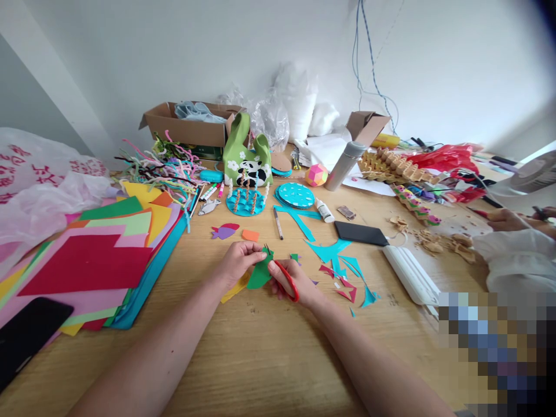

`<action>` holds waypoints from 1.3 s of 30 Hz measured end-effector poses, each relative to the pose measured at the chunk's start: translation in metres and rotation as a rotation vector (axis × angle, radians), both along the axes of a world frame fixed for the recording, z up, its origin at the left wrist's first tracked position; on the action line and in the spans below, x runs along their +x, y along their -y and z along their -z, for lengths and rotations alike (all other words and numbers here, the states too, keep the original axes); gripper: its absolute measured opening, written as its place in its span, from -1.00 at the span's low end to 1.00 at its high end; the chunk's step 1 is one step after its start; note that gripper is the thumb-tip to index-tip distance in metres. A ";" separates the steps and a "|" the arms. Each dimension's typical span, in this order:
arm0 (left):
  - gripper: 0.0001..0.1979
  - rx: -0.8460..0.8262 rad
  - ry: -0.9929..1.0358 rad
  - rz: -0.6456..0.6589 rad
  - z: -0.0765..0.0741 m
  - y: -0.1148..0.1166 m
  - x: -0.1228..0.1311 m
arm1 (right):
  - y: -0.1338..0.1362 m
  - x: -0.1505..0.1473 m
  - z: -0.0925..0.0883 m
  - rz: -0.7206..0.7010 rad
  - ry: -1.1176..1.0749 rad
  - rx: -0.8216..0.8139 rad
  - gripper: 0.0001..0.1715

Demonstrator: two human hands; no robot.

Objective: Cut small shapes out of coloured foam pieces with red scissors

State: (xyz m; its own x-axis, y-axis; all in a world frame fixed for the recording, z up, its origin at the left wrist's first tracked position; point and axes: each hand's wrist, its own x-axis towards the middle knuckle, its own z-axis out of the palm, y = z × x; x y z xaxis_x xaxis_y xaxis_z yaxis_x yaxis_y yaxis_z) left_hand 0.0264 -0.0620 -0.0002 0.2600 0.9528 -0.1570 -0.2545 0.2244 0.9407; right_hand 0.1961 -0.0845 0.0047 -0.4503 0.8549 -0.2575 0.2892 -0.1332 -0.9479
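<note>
My left hand point(238, 262) pinches a small green paper piece point(259, 274) above the wooden table point(269, 353), with a yellow scrap point(234, 289) under it. My right hand point(292, 280) is closed on red-handled scissors point(287, 277), their blades at the top edge of the green piece. Teal and red paper offcuts point(343, 272) lie just right of my hands. A purple and pink paper fish point(225, 231) and an orange scrap point(250, 235) lie just beyond them.
Stacked coloured sheets point(95, 260) and a black phone point(26, 336) lie left. Pipe cleaners point(160, 165), cardboard boxes point(186, 127), a panda bag point(247, 156), teal discs point(295, 195) and a steel flask point(343, 165) sit behind. Another person's hand and white sleeve point(512, 243) are at right.
</note>
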 end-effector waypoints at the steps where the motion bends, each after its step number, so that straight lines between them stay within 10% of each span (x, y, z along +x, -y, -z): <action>1: -0.79 -0.001 0.001 -0.005 0.000 0.000 0.000 | 0.000 0.000 0.000 0.000 0.002 0.000 -0.28; 39: -0.71 -0.099 -0.025 0.129 -0.001 -0.005 -0.013 | -0.003 0.005 -0.002 -0.023 0.061 -0.004 -0.30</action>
